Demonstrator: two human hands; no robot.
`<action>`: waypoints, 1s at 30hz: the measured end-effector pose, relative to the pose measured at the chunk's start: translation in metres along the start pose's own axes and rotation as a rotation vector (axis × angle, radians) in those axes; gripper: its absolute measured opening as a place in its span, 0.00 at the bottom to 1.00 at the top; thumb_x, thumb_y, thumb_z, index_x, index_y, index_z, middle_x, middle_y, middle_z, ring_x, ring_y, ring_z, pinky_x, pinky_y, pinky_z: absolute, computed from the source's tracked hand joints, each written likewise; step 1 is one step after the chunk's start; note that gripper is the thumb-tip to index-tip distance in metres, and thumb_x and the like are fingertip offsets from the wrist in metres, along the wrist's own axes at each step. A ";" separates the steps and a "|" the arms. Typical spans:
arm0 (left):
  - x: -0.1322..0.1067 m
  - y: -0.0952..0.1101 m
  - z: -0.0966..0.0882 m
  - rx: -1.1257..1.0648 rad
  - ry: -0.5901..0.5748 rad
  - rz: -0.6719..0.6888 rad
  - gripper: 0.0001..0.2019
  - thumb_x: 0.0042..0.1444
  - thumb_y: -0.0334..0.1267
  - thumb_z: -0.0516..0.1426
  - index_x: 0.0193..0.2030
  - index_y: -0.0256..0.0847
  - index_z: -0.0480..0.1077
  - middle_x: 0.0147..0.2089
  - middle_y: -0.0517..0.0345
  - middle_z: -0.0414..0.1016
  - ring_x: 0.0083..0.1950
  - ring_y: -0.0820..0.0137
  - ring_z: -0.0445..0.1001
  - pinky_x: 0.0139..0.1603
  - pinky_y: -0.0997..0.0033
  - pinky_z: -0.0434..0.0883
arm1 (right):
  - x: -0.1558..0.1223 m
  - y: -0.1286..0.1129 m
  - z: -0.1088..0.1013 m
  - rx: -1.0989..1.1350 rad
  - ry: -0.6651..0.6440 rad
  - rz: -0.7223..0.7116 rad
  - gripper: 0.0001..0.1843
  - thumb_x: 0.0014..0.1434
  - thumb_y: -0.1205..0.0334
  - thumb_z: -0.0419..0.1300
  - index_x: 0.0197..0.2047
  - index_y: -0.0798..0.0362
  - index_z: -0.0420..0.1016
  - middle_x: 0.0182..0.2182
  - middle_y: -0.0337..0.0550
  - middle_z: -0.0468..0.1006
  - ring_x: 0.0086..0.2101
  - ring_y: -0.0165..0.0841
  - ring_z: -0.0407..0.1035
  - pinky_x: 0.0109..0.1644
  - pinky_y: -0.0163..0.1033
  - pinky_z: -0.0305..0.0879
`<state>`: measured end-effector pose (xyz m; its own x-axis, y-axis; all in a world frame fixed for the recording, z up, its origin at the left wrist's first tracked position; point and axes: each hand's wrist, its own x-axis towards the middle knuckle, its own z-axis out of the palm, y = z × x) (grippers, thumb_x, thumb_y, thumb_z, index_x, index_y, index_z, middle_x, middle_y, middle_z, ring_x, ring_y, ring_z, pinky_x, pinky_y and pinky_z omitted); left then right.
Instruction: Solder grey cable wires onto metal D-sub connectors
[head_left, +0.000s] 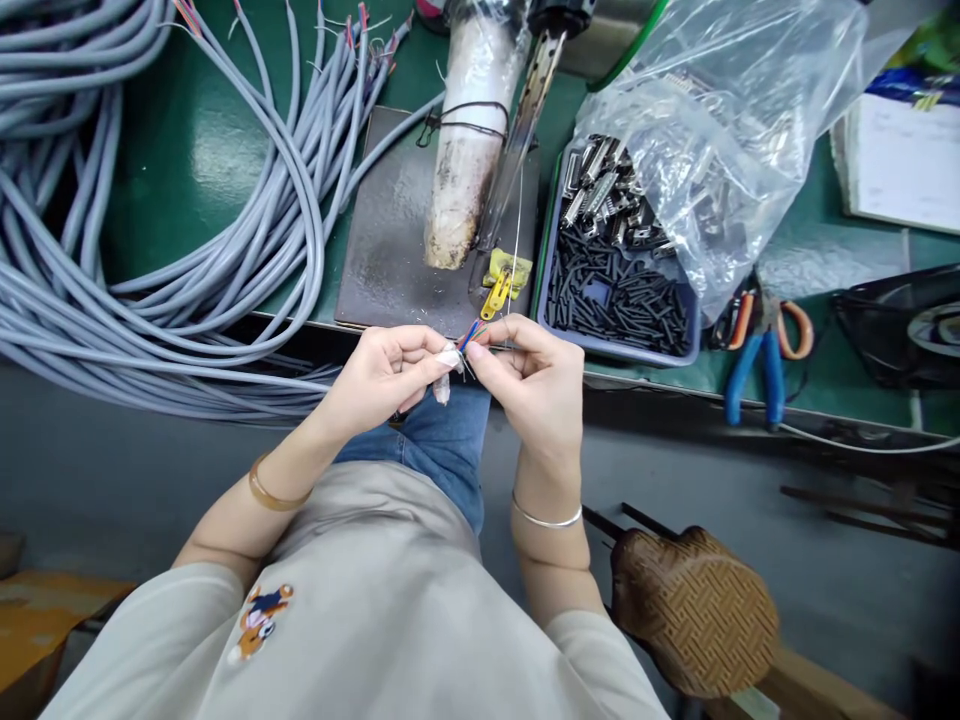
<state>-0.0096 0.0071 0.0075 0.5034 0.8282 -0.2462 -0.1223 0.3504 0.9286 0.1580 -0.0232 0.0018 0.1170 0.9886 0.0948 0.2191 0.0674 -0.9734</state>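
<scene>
Multicoloured thin wires (470, 335) sit at the centre of the frame, by the near edge of the bench (210, 150), pinched by the left hand (390, 372) on one side and by the right hand (534, 375) on the other. Such strands are probably light, limp and somewhat slippery, liable to break under sharp bending; a fingertip hold close to the gathered part seems safest. Grey cables (309, 235), upper left, look heavier and springier.
</scene>
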 end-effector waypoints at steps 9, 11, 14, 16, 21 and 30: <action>-0.003 -0.010 0.001 0.027 0.056 0.063 0.16 0.52 0.45 0.71 0.32 0.34 0.74 0.22 0.61 0.75 0.15 0.83 0.61 0.15 0.83 0.57 | 0.002 0.000 0.001 0.120 -0.032 0.112 0.05 0.51 0.62 0.64 0.29 0.54 0.75 0.23 0.32 0.70 0.16 0.16 0.46 0.18 0.29 0.37; -0.003 -0.010 0.001 0.029 0.064 0.060 0.16 0.52 0.45 0.71 0.32 0.35 0.74 0.22 0.61 0.75 0.15 0.83 0.62 0.15 0.83 0.57 | 0.002 0.001 0.002 0.122 -0.035 0.113 0.04 0.52 0.63 0.64 0.29 0.54 0.75 0.23 0.31 0.69 0.16 0.16 0.46 0.18 0.29 0.37; -0.003 -0.008 0.001 0.000 0.050 0.049 0.18 0.51 0.47 0.71 0.32 0.35 0.73 0.22 0.61 0.74 0.15 0.83 0.61 0.14 0.82 0.56 | -0.001 0.001 0.003 0.080 -0.019 0.077 0.05 0.54 0.62 0.64 0.29 0.54 0.75 0.23 0.31 0.69 0.17 0.17 0.44 0.19 0.30 0.37; -0.004 -0.006 0.001 -0.028 0.038 0.037 0.19 0.51 0.49 0.71 0.33 0.35 0.72 0.22 0.61 0.74 0.14 0.83 0.61 0.14 0.81 0.56 | -0.005 0.000 0.004 0.020 0.021 0.026 0.06 0.55 0.62 0.64 0.29 0.54 0.77 0.24 0.32 0.70 0.17 0.17 0.45 0.20 0.31 0.38; -0.007 -0.002 0.000 -0.086 0.005 -0.004 0.21 0.53 0.53 0.69 0.33 0.35 0.71 0.24 0.59 0.76 0.14 0.82 0.62 0.13 0.81 0.55 | -0.008 0.005 -0.002 0.015 0.139 -0.076 0.03 0.55 0.65 0.66 0.30 0.52 0.80 0.26 0.35 0.75 0.20 0.20 0.55 0.22 0.31 0.46; -0.008 -0.006 -0.009 -0.189 -0.005 -0.046 0.20 0.54 0.49 0.69 0.43 0.37 0.71 0.25 0.59 0.79 0.13 0.82 0.62 0.12 0.81 0.53 | -0.007 0.004 -0.021 -0.059 0.381 -0.210 0.03 0.59 0.62 0.67 0.34 0.49 0.83 0.27 0.36 0.78 0.24 0.26 0.69 0.24 0.33 0.59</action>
<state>-0.0202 0.0025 0.0010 0.5167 0.8074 -0.2850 -0.2572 0.4638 0.8478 0.1785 -0.0323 0.0021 0.4105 0.8334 0.3701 0.3297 0.2428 -0.9123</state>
